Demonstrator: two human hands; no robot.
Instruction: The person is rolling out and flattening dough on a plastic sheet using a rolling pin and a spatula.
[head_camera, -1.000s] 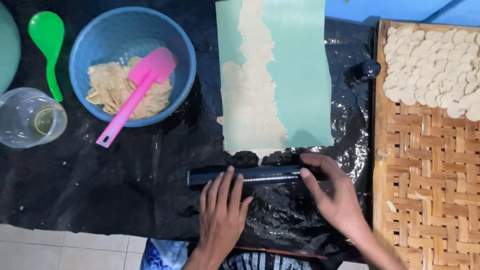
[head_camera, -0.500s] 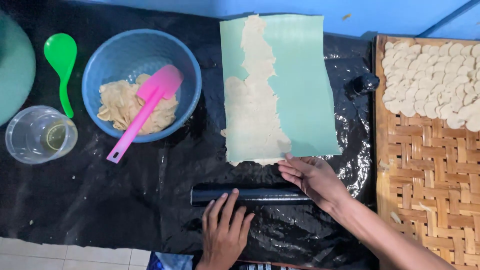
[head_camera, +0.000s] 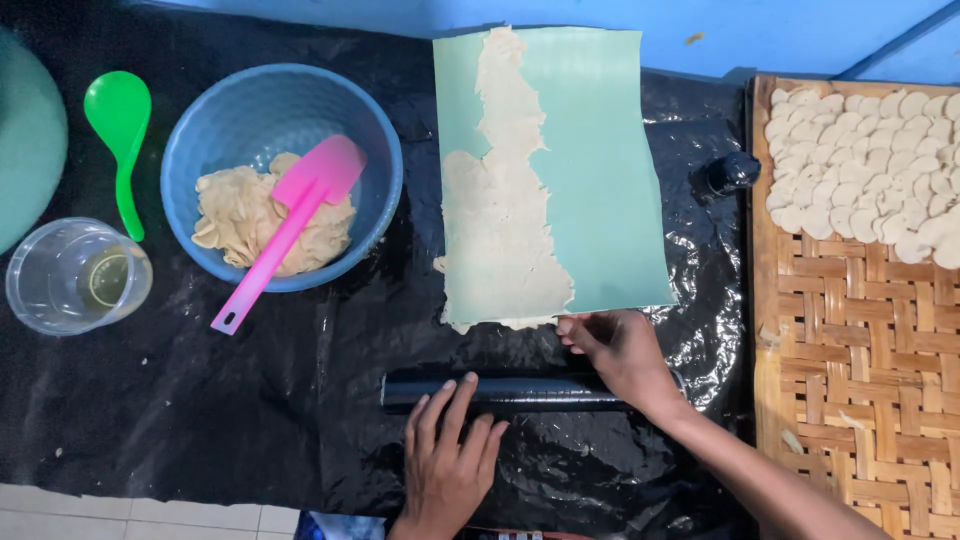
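My left hand (head_camera: 447, 455) lies flat with fingers spread on a dark rolling pin (head_camera: 520, 391) that rests across the black plastic sheet (head_camera: 200, 420). My right hand (head_camera: 618, 350) reaches past the pin, its fingertips at the near edge of a pale green sheet (head_camera: 600, 180). A thin, ragged layer of rolled dough (head_camera: 505, 240) covers the left part of that sheet. I cannot tell whether the fingers pinch the edge or only touch it.
A blue bowl (head_camera: 215, 130) holds dough pieces and a pink spatula (head_camera: 290, 225). A green spoon (head_camera: 120, 130) and a clear cup (head_camera: 75, 275) lie at the left. At the right, a woven bamboo tray (head_camera: 860, 380) carries several round dough discs (head_camera: 865, 170); a small dark lid (head_camera: 735, 172) sits beside it.
My right hand has left the rolling pin and moved forward to the near edge of the green sheet. My left hand stays on the pin.
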